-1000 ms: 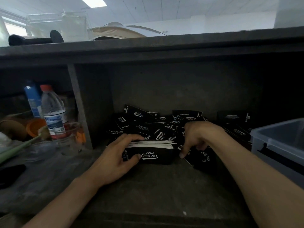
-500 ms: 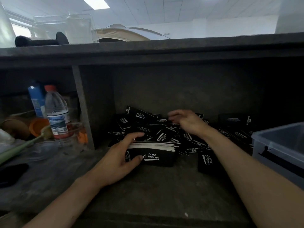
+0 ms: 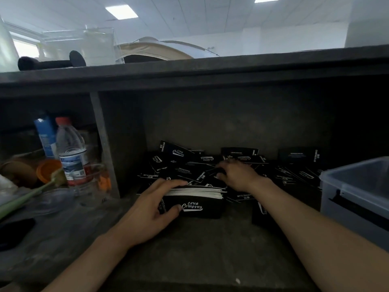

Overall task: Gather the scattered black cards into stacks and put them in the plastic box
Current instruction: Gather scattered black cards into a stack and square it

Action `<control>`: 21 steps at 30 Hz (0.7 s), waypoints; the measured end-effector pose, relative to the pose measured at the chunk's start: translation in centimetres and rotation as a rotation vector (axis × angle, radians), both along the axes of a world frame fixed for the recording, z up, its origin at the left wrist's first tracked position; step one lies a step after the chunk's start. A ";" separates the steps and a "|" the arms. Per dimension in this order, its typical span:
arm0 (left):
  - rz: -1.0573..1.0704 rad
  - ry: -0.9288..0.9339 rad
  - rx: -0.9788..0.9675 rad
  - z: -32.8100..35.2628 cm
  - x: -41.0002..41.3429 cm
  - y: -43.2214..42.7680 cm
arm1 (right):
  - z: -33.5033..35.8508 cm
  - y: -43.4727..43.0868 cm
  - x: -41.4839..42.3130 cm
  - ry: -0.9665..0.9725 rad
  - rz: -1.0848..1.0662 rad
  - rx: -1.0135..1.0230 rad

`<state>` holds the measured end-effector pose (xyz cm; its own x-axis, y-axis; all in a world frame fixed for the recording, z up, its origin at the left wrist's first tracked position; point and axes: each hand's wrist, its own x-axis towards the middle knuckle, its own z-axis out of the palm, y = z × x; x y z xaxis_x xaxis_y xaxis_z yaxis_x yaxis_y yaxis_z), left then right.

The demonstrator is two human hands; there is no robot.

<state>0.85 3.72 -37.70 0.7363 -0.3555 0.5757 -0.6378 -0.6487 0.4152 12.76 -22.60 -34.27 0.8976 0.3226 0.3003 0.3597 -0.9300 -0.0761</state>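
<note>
Gripping the card stack (image 3: pixel 195 204) on edge between thumb and fingers, my left hand (image 3: pixel 151 207) held it squared to receive more. At one o'clock, my right hand (image 3: pixel 235 175) pinched a loose card (image 3: pixel 211 172) from the scattered cards (image 3: pixel 179 157). The plastic box (image 3: pixel 357 186) sat at three o'clock.

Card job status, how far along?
Done: one stack gathered, gripped by the left hand. In hand: the right hand pinches from the loose cards behind it. Left: most cards lie scattered on the shelf; the plastic box shows no cards yet.
</note>
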 end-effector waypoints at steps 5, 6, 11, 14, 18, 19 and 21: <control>-0.003 -0.011 -0.011 0.2 -0.2 -0.2 | 1.5 -1.2 0.3 0.048 -0.021 0.112; -0.001 -0.007 -0.012 0.2 -0.1 -0.2 | 1.7 -1.8 0.5 0.068 -0.020 0.161; 0.003 0.002 -0.016 0.3 -0.2 -0.3 | 2.1 -4.4 0.6 0.114 -0.017 0.341; 0.004 -0.001 -0.018 0.3 -0.1 -0.3 | 1.0 -3.5 0.5 0.190 -0.005 0.173; 0.003 0.018 -0.028 0.3 -0.1 -0.3 | 1.8 -2.2 -0.3 0.173 -0.057 0.023; 0.001 0.024 -0.033 0.4 -0.2 -0.4 | 2.5 -2.0 -0.6 0.126 -0.075 0.024; -0.003 0.020 -0.038 0.3 -0.2 -0.3 | 3.1 -1.8 -0.9 0.029 -0.063 0.066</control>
<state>0.70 3.38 -37.35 0.7468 -0.3358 0.5740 -0.6309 -0.6306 0.4520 11.88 -24.44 -31.21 0.9241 0.2452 0.2931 0.2971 -0.9433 -0.1478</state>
